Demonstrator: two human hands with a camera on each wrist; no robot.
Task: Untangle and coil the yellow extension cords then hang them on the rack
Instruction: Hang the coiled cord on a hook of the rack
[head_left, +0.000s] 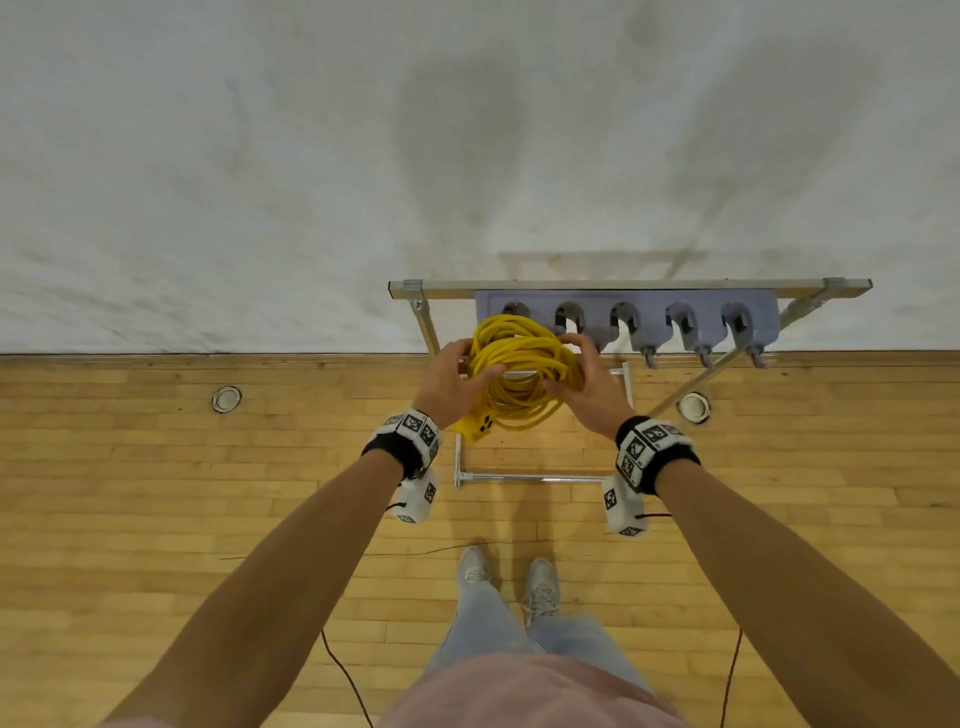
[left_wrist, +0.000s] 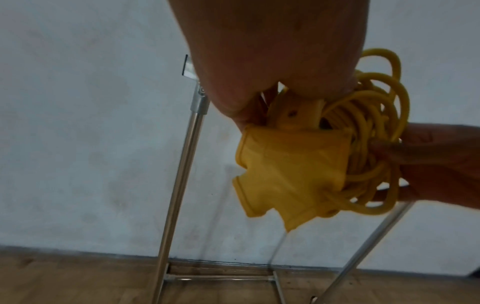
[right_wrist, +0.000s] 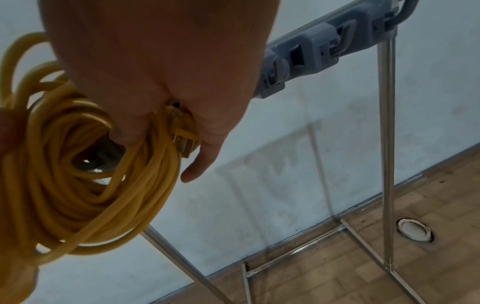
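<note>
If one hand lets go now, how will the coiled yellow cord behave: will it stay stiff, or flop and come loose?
Probably floppy: the yellow cord is many loose, uneven loops, held in shape by the left hand and right hand. The bulky outlet block hangs at the coil's lower edge, so its weight would likely drag loops down.

My left hand (left_wrist: 272, 57) filled the frame's 12 o'clock area, its fingers curled round the coiled yellow extension cord (left_wrist: 374, 127). The cord's yellow multi-outlet block (left_wrist: 291, 170) hung just below the hand, at centre. My right hand (left_wrist: 441, 162) gripped the coil at 3 o'clock. One metal rack leg (left_wrist: 182, 174) stood at 9 o'clock of the block; another (left_wrist: 363, 253) slanted at 5 o'clock. Wooden floor (left_wrist: 64, 283) met the white wall (left_wrist: 78, 123) at 6 o'clock.
</note>
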